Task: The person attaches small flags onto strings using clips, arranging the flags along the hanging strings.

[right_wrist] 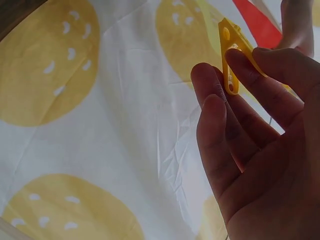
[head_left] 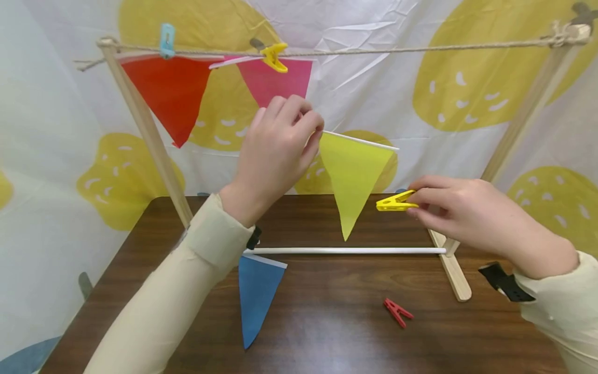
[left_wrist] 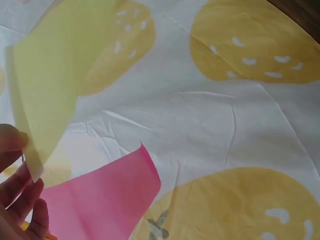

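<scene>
My left hand pinches a yellow triangular pennant by one end of its white top edge, and the pennant hangs point down below the string. To the right of it, my right hand holds a yellow clothespin between thumb and fingers, its tip toward the pennant. Above the left hand a pink pennant hangs on the string, clipped by another yellow clothespin. Left of that, a red pennant hangs under a light blue clothespin.
Two wooden posts carry the string, joined low by a white rod. On the brown table lie a blue pennant and a red clothespin. Behind hangs a white curtain with a yellow print.
</scene>
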The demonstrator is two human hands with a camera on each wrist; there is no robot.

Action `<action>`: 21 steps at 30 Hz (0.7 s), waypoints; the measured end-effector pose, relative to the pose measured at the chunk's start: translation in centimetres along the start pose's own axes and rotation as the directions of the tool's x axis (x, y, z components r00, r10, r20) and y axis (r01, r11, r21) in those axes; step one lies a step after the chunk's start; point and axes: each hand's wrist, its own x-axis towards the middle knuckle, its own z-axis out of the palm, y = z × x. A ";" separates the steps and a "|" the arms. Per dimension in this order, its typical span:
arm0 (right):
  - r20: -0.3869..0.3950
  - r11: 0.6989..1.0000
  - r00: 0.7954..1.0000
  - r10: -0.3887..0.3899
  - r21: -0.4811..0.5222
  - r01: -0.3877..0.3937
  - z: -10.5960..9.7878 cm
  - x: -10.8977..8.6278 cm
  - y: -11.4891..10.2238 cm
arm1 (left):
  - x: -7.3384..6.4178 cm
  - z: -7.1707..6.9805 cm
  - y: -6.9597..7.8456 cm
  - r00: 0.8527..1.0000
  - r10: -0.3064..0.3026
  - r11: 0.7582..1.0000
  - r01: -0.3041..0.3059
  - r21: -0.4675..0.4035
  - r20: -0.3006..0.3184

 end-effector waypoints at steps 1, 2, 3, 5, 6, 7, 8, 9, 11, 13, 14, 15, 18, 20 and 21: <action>0.003 1.000 1.000 0.006 0.001 -0.006 -0.2 0.0 0.0 | 0.2 0.0 0.0 1.000 0.004 1.000 -0.004 -0.006 -0.015; 0.005 1.000 1.000 0.012 0.001 -0.012 -0.3 0.0 0.0 | 0.3 0.0 0.1 1.000 0.008 1.000 -0.008 -0.010 -0.027; 0.006 1.000 1.000 0.017 -0.001 -0.017 -0.5 0.0 0.0 | 0.5 0.0 0.2 0.999 0.011 1.000 -0.012 -0.015 -0.038; 0.009 1.000 1.000 0.026 0.001 -0.026 -0.8 0.0 0.0 | 0.8 0.0 0.3 0.999 0.018 1.000 -0.019 -0.018 -0.047; 0.008 1.000 1.000 0.028 0.002 -0.028 -0.9 0.1 0.1 | 0.9 0.0 0.4 0.999 0.021 1.000 -0.022 -0.017 -0.046; 0.005 1.000 1.000 0.028 0.004 -0.028 -1.1 0.1 0.1 | 1.1 0.0 0.5 0.999 0.024 1.000 -0.024 -0.014 -0.045; -0.002 1.000 1.000 0.027 0.007 -0.027 -1.2 0.2 0.2 | 1.3 -0.1 0.6 0.999 0.025 1.000 -0.025 -0.009 -0.043; -0.010 1.000 1.000 0.022 0.011 -0.022 -1.3 0.2 0.3 | 1.4 -0.1 0.7 0.999 0.025 1.000 -0.025 -0.005 -0.043; -0.020 1.000 1.000 0.017 0.017 -0.017 -1.5 0.3 0.5 | 1.7 -0.1 0.8 0.999 0.023 1.000 -0.023 0.003 -0.047; -0.028 1.000 0.999 0.020 0.025 -0.019 -1.8 0.5 0.7 | 2.0 -0.1 1.0 0.998 0.018 1.000 -0.018 0.005 -0.060; -0.028 0.999 0.999 0.026 0.030 -0.025 -1.9 0.5 0.8 | 2.1 0.0 1.0 0.998 0.016 1.000 -0.016 0.005 -0.066; -0.028 0.999 0.999 0.031 0.032 -0.030 -2.0 0.6 1.0 | 2.2 0.0 1.0 0.997 0.015 1.000 -0.015 0.005 -0.071; -0.032 0.997 0.997 0.063 0.040 -0.062 -2.4 0.7 1.1 | 2.7 0.0 1.0 0.996 0.013 1.000 -0.014 -0.001 -0.084; -0.043 0.996 0.996 0.078 0.043 -0.076 -2.5 0.8 1.1 | 3.0 0.1 0.9 0.996 0.015 1.000 -0.016 -0.011 -0.083; -0.055 0.996 0.995 0.081 0.045 -0.078 -2.5 0.9 1.1 | 3.2 0.2 0.9 0.996 0.014 1.000 -0.015 -0.018 -0.083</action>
